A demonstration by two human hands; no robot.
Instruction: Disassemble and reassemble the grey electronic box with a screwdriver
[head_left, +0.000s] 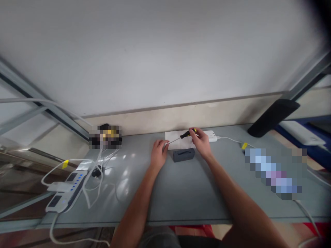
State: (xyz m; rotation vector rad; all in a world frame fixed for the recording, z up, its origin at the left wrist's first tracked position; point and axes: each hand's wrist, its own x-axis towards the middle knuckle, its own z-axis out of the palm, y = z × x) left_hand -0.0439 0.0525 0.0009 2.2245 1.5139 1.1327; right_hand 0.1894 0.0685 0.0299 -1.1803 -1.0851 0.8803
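My right hand (200, 140) grips the black and yellow handle of a screwdriver (185, 134), whose thin shaft points left and slightly down. The shaft's tip reaches the fingers of my left hand (160, 151), which are bent close around it; whether they pinch something small there is too small to tell. Under the screwdriver lies a white sheet of paper (174, 136) near the back of the grey table. A dark grey box with a slotted top (183, 155) stands just in front of the paper, between my hands and touched by neither.
A white power strip (67, 191) with looped cables lies at the left. Behind my right hand is a white adapter (212, 136) with a cable. A black cylinder (274, 117) leans at the back right. Blurred-out items are at both sides; a wall (155, 119) stands behind.
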